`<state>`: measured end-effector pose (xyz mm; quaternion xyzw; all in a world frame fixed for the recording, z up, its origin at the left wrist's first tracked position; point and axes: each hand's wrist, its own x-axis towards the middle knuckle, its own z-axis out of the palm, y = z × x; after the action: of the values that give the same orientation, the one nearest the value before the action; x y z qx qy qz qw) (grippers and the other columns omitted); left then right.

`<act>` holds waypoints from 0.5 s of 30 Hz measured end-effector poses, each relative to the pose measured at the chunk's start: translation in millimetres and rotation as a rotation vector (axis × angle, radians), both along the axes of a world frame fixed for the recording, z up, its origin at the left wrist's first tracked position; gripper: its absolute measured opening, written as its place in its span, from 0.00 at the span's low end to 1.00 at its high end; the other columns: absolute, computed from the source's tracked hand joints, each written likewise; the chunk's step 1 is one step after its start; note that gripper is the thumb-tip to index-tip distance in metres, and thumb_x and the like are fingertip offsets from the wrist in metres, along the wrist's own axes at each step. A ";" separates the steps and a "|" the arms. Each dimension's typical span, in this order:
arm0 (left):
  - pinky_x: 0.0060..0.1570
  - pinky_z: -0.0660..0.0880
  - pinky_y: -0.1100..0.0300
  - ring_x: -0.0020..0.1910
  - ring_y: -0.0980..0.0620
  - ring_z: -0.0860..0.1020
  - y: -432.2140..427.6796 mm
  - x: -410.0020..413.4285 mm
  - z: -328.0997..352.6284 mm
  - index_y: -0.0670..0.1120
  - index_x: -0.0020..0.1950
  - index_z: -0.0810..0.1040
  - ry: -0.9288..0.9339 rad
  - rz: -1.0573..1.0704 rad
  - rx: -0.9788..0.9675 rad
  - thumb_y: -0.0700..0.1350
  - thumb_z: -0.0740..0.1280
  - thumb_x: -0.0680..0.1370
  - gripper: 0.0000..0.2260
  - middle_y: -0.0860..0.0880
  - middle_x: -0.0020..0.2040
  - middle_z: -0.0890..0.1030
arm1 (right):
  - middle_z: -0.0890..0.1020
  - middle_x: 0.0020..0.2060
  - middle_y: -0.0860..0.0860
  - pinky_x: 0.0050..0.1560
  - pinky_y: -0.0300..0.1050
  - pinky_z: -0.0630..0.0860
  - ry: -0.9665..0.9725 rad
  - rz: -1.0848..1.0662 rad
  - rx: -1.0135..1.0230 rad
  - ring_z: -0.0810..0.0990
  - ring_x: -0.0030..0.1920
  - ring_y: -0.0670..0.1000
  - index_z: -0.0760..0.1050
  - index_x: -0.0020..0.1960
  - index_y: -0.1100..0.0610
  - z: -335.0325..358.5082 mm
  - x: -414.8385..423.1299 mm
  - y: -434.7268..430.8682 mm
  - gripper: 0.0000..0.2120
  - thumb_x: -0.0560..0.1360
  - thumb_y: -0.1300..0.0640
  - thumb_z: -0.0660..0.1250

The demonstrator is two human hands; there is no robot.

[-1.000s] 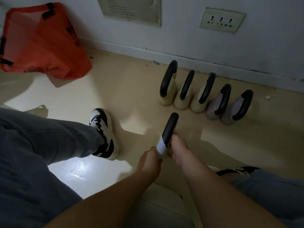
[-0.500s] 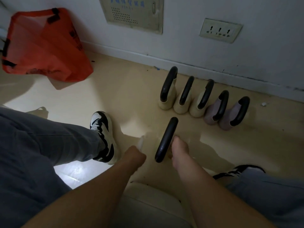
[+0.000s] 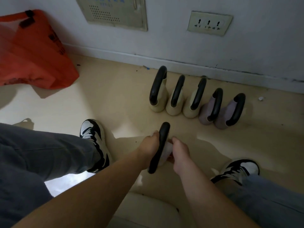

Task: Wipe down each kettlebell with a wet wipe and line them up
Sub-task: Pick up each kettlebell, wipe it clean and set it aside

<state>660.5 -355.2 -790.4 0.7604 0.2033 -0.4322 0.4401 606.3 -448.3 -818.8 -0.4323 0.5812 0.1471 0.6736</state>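
Between my feet on the floor stands a kettlebell (image 3: 162, 142) with a black handle and a pale body. My left hand (image 3: 148, 147) is against its left side and holds a white wet wipe (image 3: 154, 133), of which only a corner shows. On the right side of its body, my right hand (image 3: 180, 152) grips it with curled fingers. Farther back, five kettlebells stand side by side along the wall. Three are cream (image 3: 176, 102) and two are lilac (image 3: 222, 119).
An orange bag (image 3: 32, 51) lies at the back left against the wall. My left shoe (image 3: 94, 137) and right shoe (image 3: 238, 170) flank the kettlebell. A socket plate (image 3: 209, 23) and a metal panel (image 3: 115, 12) are on the wall. A pale cushion (image 3: 148, 209) is below my arms.
My left hand took the wipe off the handle, swung out to the left, then came back against the kettlebell's left side. The right hand kept its hold on the body.
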 end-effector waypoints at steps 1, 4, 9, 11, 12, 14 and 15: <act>0.59 0.74 0.52 0.51 0.43 0.80 -3.0 -2.4 -1.0 0.40 0.62 0.75 0.010 0.006 0.007 0.60 0.50 0.84 0.26 0.40 0.53 0.81 | 0.86 0.47 0.57 0.59 0.57 0.80 0.013 0.010 0.038 0.84 0.50 0.60 0.80 0.53 0.56 2.5 1.2 -1.9 0.16 0.79 0.45 0.62; 0.64 0.72 0.48 0.55 0.41 0.79 -7.7 0.7 0.6 0.40 0.64 0.75 -0.011 -0.045 0.059 0.61 0.48 0.83 0.29 0.38 0.56 0.80 | 0.86 0.48 0.60 0.61 0.59 0.79 0.044 0.068 0.163 0.84 0.52 0.61 0.81 0.53 0.58 7.9 3.9 -4.8 0.26 0.81 0.38 0.55; 0.63 0.74 0.48 0.53 0.40 0.80 -18.8 8.9 4.4 0.39 0.58 0.77 -0.001 -0.025 0.086 0.58 0.48 0.84 0.27 0.38 0.51 0.82 | 0.86 0.47 0.63 0.59 0.60 0.79 0.040 0.051 0.193 0.83 0.52 0.63 0.83 0.53 0.59 26.7 13.1 3.3 0.27 0.80 0.42 0.52; 0.62 0.75 0.47 0.49 0.40 0.81 -17.0 9.4 2.3 0.39 0.52 0.78 0.039 0.049 0.042 0.57 0.49 0.84 0.26 0.39 0.46 0.83 | 0.85 0.50 0.63 0.63 0.60 0.76 0.030 -0.029 0.206 0.81 0.54 0.63 0.83 0.54 0.58 34.4 18.2 5.6 0.26 0.79 0.44 0.51; 0.61 0.75 0.46 0.49 0.40 0.82 -14.6 11.1 2.0 0.40 0.51 0.78 0.054 0.080 0.030 0.57 0.50 0.84 0.26 0.39 0.45 0.84 | 0.84 0.52 0.63 0.65 0.60 0.74 0.026 -0.069 0.226 0.80 0.55 0.64 0.82 0.54 0.59 37.6 20.5 6.4 0.25 0.80 0.45 0.51; 0.61 0.76 0.46 0.48 0.40 0.81 -6.4 16.9 2.5 0.40 0.52 0.78 0.059 0.124 0.021 0.57 0.51 0.84 0.24 0.38 0.47 0.83 | 0.83 0.52 0.64 0.67 0.62 0.71 0.029 -0.121 0.276 0.78 0.55 0.65 0.80 0.56 0.61 43.9 27.3 10.0 0.24 0.79 0.47 0.51; 0.61 0.76 0.46 0.49 0.40 0.81 -1.0 21.4 2.6 0.40 0.53 0.77 0.058 0.147 0.023 0.57 0.51 0.84 0.24 0.38 0.48 0.83 | 0.82 0.54 0.65 0.69 0.62 0.70 0.030 -0.135 0.293 0.78 0.56 0.65 0.80 0.59 0.62 44.8 32.7 12.8 0.24 0.78 0.49 0.52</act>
<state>682.0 -356.3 -787.7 0.7354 0.2763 -0.4183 0.4560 639.0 -435.5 -773.9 -0.2873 0.5912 0.1913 0.7289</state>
